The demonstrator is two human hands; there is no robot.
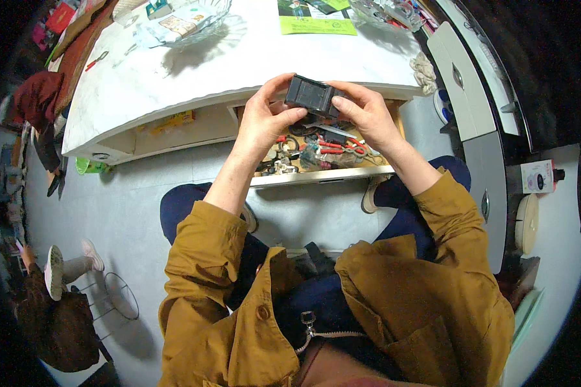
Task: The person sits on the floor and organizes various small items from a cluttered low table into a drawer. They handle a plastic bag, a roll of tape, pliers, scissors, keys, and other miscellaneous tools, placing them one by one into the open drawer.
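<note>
A small black box-like device (311,95) with a recessed face is held up between both hands, above an open drawer (323,175). My left hand (265,117) grips its left side, thumb along the lower edge. My right hand (366,115) holds the right side, thumb on the front. What the device is, I cannot make out. Below it, the drawer holds a jumble of small items: red-handled tools (334,148), a clear plastic bag (311,157) and several small metal and pale pieces. My hands hide part of the drawer.
On the white table (239,68) stand a glass bowl with packets (187,26), a second glass bowl (388,14), a green leaflet (316,24) and a red-handled tool (97,60). A grey cabinet (481,174) is at right. People (58,316) are at left, one beside a wire-framed stool (121,297).
</note>
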